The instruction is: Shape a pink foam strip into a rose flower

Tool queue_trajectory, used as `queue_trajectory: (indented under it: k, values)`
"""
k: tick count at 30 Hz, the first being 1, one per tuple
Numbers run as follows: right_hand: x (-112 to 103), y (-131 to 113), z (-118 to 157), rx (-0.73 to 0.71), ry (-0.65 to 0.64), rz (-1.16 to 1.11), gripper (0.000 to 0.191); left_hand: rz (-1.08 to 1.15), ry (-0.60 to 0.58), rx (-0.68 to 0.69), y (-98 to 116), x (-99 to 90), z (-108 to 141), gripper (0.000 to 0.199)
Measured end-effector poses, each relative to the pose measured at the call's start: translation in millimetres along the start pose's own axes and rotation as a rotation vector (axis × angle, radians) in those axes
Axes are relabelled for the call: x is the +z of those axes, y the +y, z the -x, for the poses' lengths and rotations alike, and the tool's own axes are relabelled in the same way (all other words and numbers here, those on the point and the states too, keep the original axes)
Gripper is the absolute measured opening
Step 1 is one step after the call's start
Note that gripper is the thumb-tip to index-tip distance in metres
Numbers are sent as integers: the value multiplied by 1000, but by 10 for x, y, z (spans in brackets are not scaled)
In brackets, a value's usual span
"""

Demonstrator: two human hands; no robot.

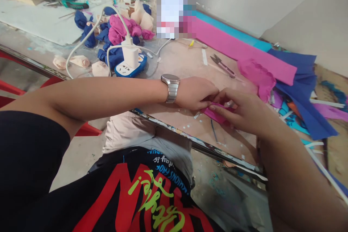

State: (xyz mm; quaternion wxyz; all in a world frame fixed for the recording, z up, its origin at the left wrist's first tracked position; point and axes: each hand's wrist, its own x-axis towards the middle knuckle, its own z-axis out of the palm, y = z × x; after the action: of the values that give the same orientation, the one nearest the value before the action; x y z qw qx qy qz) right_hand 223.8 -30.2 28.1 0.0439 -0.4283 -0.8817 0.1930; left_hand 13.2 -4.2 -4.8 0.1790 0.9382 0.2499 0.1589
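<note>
Both hands meet over the near part of the table, pinching a small piece of pink crepe paper (217, 115). My left hand (197, 92), with a metal watch (172, 86) on its wrist, has its fingers closed at the paper's left end. From the other side, my right hand (240, 110) grips it between thumb and fingers. Part of the paper is hidden behind the right fingers. Beyond the hands lie small thread snips (223, 66) and a crumpled pink piece of crepe paper (258, 78).
Long pink (244, 49) and dark blue crepe sheets (296, 65) lie at the right. Rolled paper flowers (119, 29) crowd a blue-and-white power strip (132, 66) with white cables. Green-handled pliers (73, 0) rest at the far left. The table edge (174, 132) runs before my body.
</note>
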Motion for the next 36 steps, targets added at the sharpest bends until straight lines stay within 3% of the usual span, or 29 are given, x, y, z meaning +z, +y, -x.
queue_trajectory:
  k: [36]
  values:
    - [1,-4,25,-17,-1,-3,30,-56,1,4,-4,14,7,14]
